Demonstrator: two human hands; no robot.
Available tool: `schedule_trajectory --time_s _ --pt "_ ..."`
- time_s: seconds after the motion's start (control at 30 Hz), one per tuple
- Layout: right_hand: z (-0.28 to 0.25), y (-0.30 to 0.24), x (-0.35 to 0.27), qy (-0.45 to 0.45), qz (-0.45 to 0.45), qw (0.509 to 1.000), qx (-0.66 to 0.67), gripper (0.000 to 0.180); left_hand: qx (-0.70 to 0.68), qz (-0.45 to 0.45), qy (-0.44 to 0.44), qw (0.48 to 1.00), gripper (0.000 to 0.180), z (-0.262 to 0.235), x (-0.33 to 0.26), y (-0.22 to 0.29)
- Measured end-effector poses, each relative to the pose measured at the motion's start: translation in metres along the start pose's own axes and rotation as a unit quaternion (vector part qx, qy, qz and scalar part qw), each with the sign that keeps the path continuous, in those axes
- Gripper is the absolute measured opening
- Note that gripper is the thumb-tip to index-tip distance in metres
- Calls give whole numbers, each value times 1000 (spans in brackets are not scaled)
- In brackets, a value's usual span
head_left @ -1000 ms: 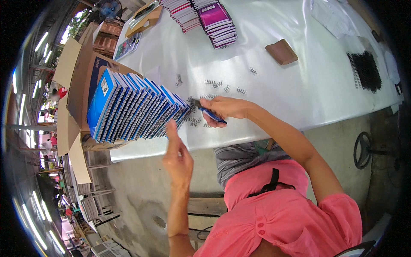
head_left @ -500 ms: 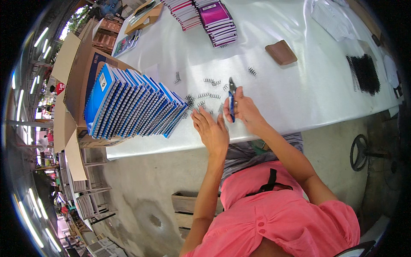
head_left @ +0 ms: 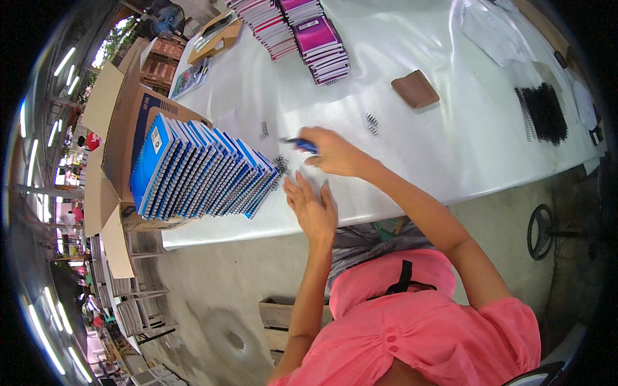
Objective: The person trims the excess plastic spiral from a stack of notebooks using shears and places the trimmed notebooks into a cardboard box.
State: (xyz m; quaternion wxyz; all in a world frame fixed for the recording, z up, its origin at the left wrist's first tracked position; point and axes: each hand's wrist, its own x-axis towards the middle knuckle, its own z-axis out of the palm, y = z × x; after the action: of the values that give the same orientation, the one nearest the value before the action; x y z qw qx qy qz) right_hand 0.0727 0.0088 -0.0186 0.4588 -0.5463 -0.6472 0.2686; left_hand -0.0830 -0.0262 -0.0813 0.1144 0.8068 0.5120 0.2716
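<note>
My right hand [head_left: 336,154] is closed round a pair of blue-handled cutting pliers [head_left: 305,145], jaws pointing left, slightly blurred. Just below it, my left hand [head_left: 313,209] rests on the white table with its fingers apart, near a small dark heap of wire coil pieces [head_left: 281,165]. One loose coil piece [head_left: 264,130] lies farther back, left of the pliers. More short coil pieces [head_left: 372,123] lie to the right of my right hand. Left of my hands leans a row of blue spiral notebooks [head_left: 199,170]. What lies under my left palm is hidden.
An open cardboard box [head_left: 116,141] stands behind the blue notebooks. Purple notebooks [head_left: 318,45] are stacked at the back. A brown wallet-like object [head_left: 416,89] lies right of centre, and a bundle of black coils [head_left: 542,112] at the far right. The table's front edge [head_left: 212,243] runs near my body.
My right hand has swung left with the pliers, which now point left instead of away. Coil pieces scattered mid-table no longer show there. My left hand stays near its place.
</note>
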Motion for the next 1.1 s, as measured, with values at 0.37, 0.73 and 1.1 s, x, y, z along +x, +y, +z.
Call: schedule_trajectory --time_s 0.37,0.73,1.1 --pt "51 17 42 -141 14 984 -104 42 54 -18 -28 998 58 -15 -13 -18" --pt "50 31 57 -122 -61 990 38 37 38 -12 -30 999 55 -15 -6 -19" --pt "39 18 43 21 9 993 -117 34 71 -7 -11 997 54 -10 -3 -18"
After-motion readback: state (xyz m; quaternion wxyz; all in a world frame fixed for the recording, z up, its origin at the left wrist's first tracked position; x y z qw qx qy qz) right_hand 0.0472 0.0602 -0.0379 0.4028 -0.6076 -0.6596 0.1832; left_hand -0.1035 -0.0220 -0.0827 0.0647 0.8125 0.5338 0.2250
